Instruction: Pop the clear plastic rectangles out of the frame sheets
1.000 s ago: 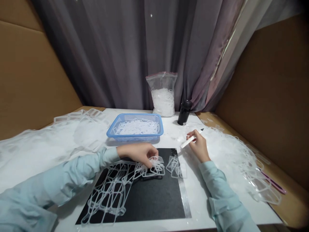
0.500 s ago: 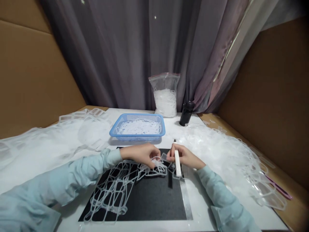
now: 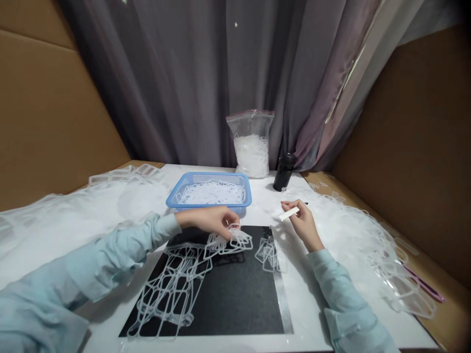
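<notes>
My left hand (image 3: 209, 220) hangs over the far edge of a black mat (image 3: 235, 299), its fingertips pinching a tangled web of clear plastic rectangular frames (image 3: 230, 242). That web trails down across the mat toward the near left corner. My right hand (image 3: 302, 223) is raised to the right of the mat and grips a white-handled craft knife (image 3: 289, 213), whose dark blade tip points right. A small cluster of clear frames (image 3: 269, 256) lies on the mat's right edge, below and apart from that hand.
A blue plastic basket (image 3: 191, 192) full of white strands stands beyond the mat. Behind it are a zip bag of white scraps (image 3: 251, 149) and a black bottle (image 3: 284, 172). Heaps of clear plastic lie on both sides, and a pink-handled tool (image 3: 423, 287) lies far right.
My right hand has moved up and right, away from the frames, with the knife now lying nearly level. My left hand has lifted the tangled web slightly, and the small cluster now shows uncovered.
</notes>
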A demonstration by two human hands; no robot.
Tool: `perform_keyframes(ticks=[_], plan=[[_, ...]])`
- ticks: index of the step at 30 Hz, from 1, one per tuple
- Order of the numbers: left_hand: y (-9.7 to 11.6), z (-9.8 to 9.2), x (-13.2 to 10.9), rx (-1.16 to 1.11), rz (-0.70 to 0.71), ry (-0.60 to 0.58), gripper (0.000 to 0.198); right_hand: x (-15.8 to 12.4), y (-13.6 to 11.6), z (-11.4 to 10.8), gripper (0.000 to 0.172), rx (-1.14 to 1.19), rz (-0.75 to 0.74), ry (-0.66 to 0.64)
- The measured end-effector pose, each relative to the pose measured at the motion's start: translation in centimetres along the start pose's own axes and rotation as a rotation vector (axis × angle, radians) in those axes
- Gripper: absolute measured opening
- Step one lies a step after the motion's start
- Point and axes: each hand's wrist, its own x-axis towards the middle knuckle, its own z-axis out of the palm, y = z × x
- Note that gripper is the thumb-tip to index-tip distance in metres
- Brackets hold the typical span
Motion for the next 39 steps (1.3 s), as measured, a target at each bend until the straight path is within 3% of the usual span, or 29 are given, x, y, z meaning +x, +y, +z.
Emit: perform_keyframes(ticks=[5,9,13,17,22,25,28,31,33,35,39], plan=[[0.5,-3.5,-0.5,-0.042,-0.048,0.037,0.023,-0.1,-0.1,0.0,0.042,-0.021,-0.010,0.019],[1.0,-8.0,-0.6,-0.027,-0.097,0.161,0.033,0.0,-0.1,-0.1,0.042,-0.033,-0.013,0.017],[0.4,-12.6,-0.1,0.043,-0.163,0.287,0.031,0.0,0.0,-0.1,0.044,-0.033,-0.002,0.011],[-1.2,-14.3,0.3,0.134,-0.282,0.318,0.028,0.0,0.2,-0.1,0.044,-0.027,0.012,0.009],[-2.7,-13.8,-0.2,0.206,-0.330,0.303,0.046,0.0,0.2,-0.1,0.044,-0.025,0.011,0.007],[-2.8,-13.8,-1.0,0.276,-0.286,0.396,0.054,0.0,0.1,-0.2,0.042,-0.033,0.005,0.004],[-2.1,-13.0,-1.8,0.365,-0.182,0.512,0.048,0.0,0.1,-0.2,0.041,-0.038,0.003,0.005],[-0.9,-10.2,-2.4,0.439,-0.054,0.499,0.039,0.0,0.2,-0.3,0.040,-0.039,0.009,0.009],[-0.4,-7.2,-2.6,0.480,0.010,0.380,0.031,0.0,0.2,-0.2,0.040,-0.039,0.012,0.011],[-0.5,-4.1,-2.4,0.540,0.027,0.271,0.018,0.0,0.2,-0.2,0.041,-0.039,0.012,0.012],[-2.1,0.8,-1.1,0.657,-0.011,0.226,0.016,0.0,0.2,-0.2,0.041,-0.044,-0.001,0.015]])
